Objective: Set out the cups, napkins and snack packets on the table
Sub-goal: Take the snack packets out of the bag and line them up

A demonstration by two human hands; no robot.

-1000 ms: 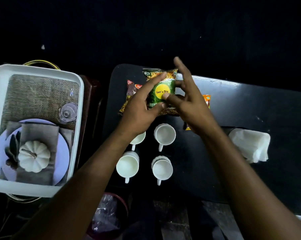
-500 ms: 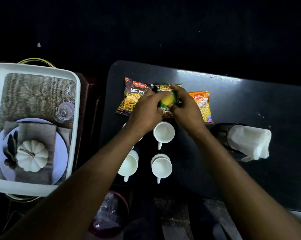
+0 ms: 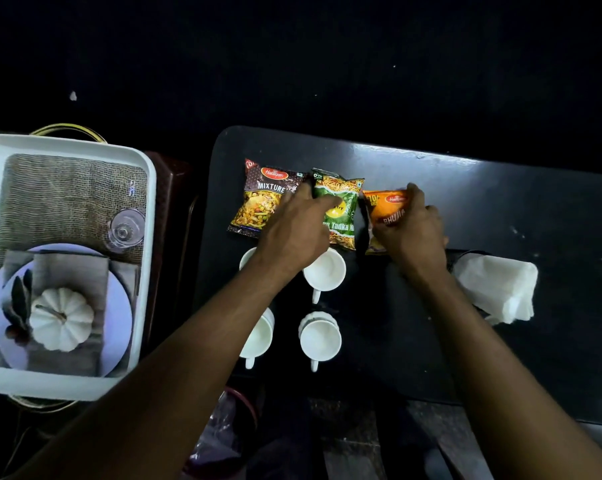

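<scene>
Three snack packets lie in a row on the black table (image 3: 465,188): a brown Mixture packet (image 3: 258,206), a green packet (image 3: 342,202) and an orange Bhujia packet (image 3: 382,209). My left hand (image 3: 292,230) rests flat between the brown and green packets, fingers spread over them. My right hand (image 3: 410,226) grips the right side of the orange packet. Several white cups stand below the packets, among them one (image 3: 325,271) at upper right and one (image 3: 320,341) at lower right; my left arm hides part of the left cups. A stack of white napkins (image 3: 497,289) sits in a dark holder at the right.
A white tray (image 3: 67,143) left of the table holds a burlap mat, a plate with a grey napkin and white pumpkin (image 3: 60,320), and a glass (image 3: 126,230). A bin with a plastic liner (image 3: 223,434) stands below the table's near edge.
The green packet has gone down from mid-air onto the table between the other two. My left hand now lies flat on the packets and my right hand has shifted right onto the orange packet.
</scene>
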